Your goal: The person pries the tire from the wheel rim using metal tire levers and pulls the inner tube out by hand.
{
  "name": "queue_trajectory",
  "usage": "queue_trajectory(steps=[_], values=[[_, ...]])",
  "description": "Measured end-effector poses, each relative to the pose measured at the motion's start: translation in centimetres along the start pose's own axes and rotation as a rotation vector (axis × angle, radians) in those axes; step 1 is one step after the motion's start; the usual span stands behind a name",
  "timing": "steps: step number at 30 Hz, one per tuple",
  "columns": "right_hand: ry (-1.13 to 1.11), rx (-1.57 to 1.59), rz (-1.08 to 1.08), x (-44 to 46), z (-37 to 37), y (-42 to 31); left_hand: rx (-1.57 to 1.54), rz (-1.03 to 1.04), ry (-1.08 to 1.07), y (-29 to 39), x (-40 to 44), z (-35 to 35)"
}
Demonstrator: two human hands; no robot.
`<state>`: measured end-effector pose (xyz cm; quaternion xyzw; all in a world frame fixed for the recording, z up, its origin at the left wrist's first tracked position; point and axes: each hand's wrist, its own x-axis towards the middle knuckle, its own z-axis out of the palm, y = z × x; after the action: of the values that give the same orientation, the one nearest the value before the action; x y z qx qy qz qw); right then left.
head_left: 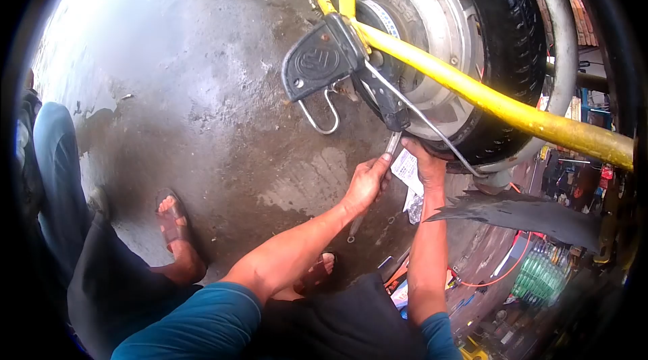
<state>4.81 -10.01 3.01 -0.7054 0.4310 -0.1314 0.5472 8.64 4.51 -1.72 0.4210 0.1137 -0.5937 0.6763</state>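
My left hand (369, 181) is closed around a metal wrench (393, 143), whose upper end meets the black part (395, 115) beside the wheel hub. Below this hand a metal shaft with a ring end (351, 238) shows; whether it is the same tool is unclear. My right hand (429, 163) is raised under the wheel (503, 56), its thumb near the top of the wrench and its other fingers mostly hidden. Yellow frame tubes (459, 82) cross in front of the silver hub (442, 36). A black kickstand cover (324, 59) with a bent metal loop sits left of it.
A printed paper (408, 171) lies on the concrete floor (202, 90) between my hands. A torn dark flap (533, 217) juts in at the right. Beyond it are a green tray of small parts (543, 272) and an orange cable. Another person's leg (57, 157) is at far left.
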Motion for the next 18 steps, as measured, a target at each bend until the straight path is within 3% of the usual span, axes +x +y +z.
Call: queue_trajectory(steps=[2, 7, 11, 12, 15, 18], values=[[-0.017, -0.043, -0.034, -0.1, 0.0, -0.1, 0.025, 0.002, 0.028, 0.8, -0.3, 0.0], [-0.024, 0.007, -0.002, -1.0, 2.1, 1.2, 0.128, -0.336, -0.137, 8.7, -3.6, -3.1], [-0.071, -0.239, -0.181, -0.4, 3.3, 3.1, -0.219, -0.156, -0.490, 12.2, -4.2, -6.2], [-0.089, -0.289, -0.182, -0.6, 3.7, 2.3, -0.387, -0.287, -0.495, 12.7, -4.1, -5.7], [-0.124, -0.455, -0.251, -0.5, 4.0, 1.9, -0.690, -0.268, -0.308, 10.9, -4.8, -1.5], [-0.314, -0.482, -0.056, -0.2, 2.4, 4.8, -0.680, -0.092, 0.069, 11.4, -7.7, 5.4]])
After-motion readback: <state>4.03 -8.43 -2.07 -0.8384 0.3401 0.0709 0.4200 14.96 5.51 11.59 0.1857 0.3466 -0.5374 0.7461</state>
